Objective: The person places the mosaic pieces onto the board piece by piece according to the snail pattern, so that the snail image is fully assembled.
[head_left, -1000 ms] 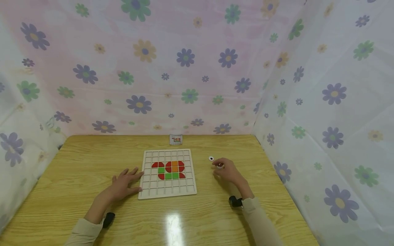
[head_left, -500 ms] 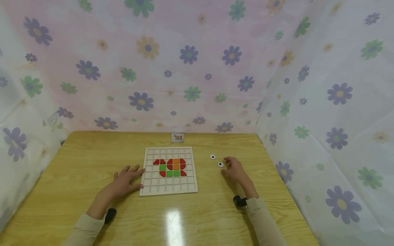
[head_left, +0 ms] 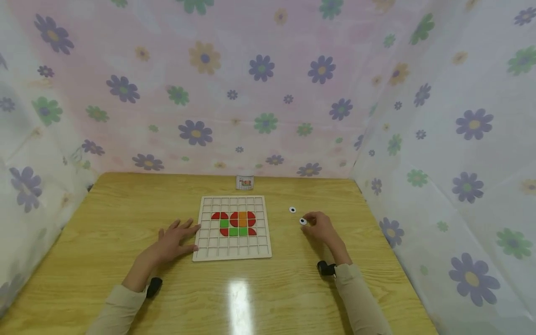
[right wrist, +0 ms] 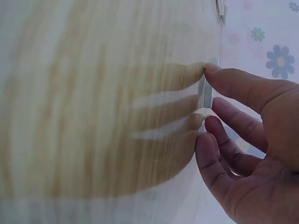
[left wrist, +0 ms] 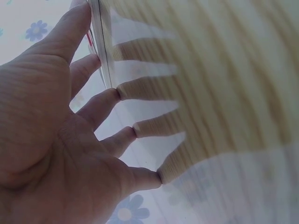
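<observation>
In the head view a pale wooden grid board lies on the table, with red, green and orange tiles set in its middle. My left hand rests at the board's left edge, fingers spread, thumb and index fingertips at the rim. The left wrist view shows the other fingertips on the tabletop. My right hand has thumb and index finger at either side of a white eye disc with a black dot, pinching it at table level. The disc's edge shows between them in the right wrist view.
A second eye disc lies just beyond the right hand's fingertips. A small picture card with a similar coloured pattern is at the table's back edge. Flowered cloth hangs behind and at both sides.
My right hand drew back to the right from the nearer eye disc, leaving it on the table, then came back and took it between thumb and index finger. The left hand stays at the board.
</observation>
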Motion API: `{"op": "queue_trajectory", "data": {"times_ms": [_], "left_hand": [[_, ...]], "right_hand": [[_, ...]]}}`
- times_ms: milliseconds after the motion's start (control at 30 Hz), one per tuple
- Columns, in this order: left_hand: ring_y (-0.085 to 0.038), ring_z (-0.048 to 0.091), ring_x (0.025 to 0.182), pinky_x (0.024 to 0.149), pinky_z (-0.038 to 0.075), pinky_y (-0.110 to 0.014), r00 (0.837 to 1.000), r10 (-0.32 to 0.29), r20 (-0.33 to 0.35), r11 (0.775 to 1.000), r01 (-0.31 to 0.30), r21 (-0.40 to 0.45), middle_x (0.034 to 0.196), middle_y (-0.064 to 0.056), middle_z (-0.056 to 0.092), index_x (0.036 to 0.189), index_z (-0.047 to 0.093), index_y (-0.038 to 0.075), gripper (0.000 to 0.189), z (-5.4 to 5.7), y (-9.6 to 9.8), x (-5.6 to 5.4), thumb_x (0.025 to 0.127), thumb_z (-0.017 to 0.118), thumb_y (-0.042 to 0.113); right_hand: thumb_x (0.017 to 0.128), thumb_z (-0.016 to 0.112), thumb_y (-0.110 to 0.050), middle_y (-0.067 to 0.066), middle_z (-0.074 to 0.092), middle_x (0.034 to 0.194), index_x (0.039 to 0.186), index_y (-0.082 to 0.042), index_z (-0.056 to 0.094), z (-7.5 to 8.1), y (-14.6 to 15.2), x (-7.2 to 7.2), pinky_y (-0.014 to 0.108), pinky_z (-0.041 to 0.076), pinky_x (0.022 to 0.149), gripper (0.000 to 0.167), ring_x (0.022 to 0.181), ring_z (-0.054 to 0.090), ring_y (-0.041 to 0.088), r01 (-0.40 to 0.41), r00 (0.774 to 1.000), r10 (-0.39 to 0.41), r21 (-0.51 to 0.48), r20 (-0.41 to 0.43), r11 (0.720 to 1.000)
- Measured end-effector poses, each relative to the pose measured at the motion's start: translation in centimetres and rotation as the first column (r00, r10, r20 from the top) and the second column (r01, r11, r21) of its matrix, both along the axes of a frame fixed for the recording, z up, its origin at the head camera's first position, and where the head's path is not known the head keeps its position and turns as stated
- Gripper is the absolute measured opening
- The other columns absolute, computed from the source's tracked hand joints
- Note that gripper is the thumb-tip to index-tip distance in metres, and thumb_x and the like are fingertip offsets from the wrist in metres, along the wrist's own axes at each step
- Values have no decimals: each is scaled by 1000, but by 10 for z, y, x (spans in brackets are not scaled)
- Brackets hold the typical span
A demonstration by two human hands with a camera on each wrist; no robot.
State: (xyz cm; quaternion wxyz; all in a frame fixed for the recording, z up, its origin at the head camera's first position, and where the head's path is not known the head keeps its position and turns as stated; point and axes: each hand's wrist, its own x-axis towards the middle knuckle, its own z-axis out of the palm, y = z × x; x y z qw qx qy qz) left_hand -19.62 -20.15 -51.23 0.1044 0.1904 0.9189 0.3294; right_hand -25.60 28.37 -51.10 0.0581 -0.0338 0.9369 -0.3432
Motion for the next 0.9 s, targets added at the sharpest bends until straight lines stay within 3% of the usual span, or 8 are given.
{"op": "queue_trajectory", "data": {"times_ms": [500,900], "left_hand": [[-65,11,145,98,0,-89,1000,-5,0,1000,5,-3,160,-31,30,152,48,5,67,0,-1,-1,95,72,33],[-64,14,145,99,3,-89,1000,1,-1,1000,-1,-3,160,-30,31,152,49,6,67,4,2,2,95,72,34]], "right_hand": [[91,77,-13,16,71,106,106,0,75,-2,-3,-3,45,54,83,20,94,64,27,-10,1000,10,-8,-22,1000],[88,81,-17,8,71,88,97,-2,75,3,-14,0,36,54,71,19,77,63,18,-54,993,57,35,-107,998]]}}
